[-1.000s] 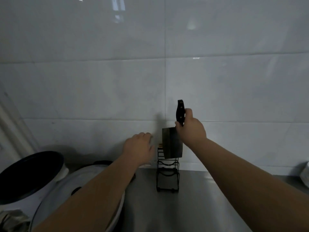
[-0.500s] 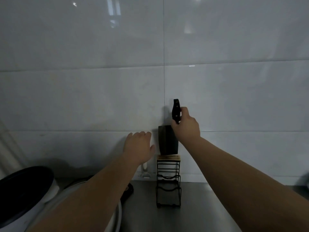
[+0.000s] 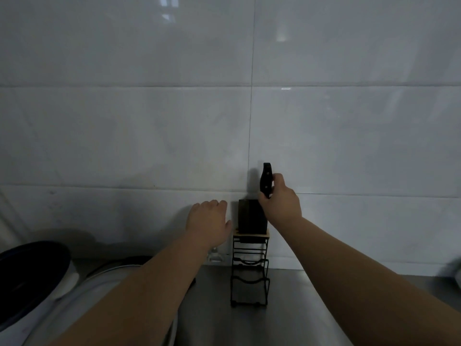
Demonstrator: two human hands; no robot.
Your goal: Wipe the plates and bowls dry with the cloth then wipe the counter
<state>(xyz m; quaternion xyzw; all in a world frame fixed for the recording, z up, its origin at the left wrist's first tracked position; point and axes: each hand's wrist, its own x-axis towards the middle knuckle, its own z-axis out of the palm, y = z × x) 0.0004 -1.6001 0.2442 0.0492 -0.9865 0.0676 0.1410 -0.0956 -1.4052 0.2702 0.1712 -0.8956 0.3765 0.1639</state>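
My right hand [image 3: 280, 204] grips the black handle of a cleaver [image 3: 252, 216], held upright with its dark blade just above the wooden top of a black wire knife rack [image 3: 249, 270]. My left hand [image 3: 208, 222] hovers to the left of the blade, fingers relaxed and holding nothing. The steel counter [image 3: 294, 308] runs below the rack. No cloth, plate or bowl can be made out.
A white rice cooker [image 3: 99, 295] sits at the lower left under my left forearm, its dark-lined lid [image 3: 30, 275] standing raised. White wall tiles [image 3: 224, 96] fill the back. A pale object [image 3: 457, 273] shows at the right edge.
The cleaver has risen out of the rack and now sits with its blade just above the rack's top. My left hand stays beside it. The view has tilted up.
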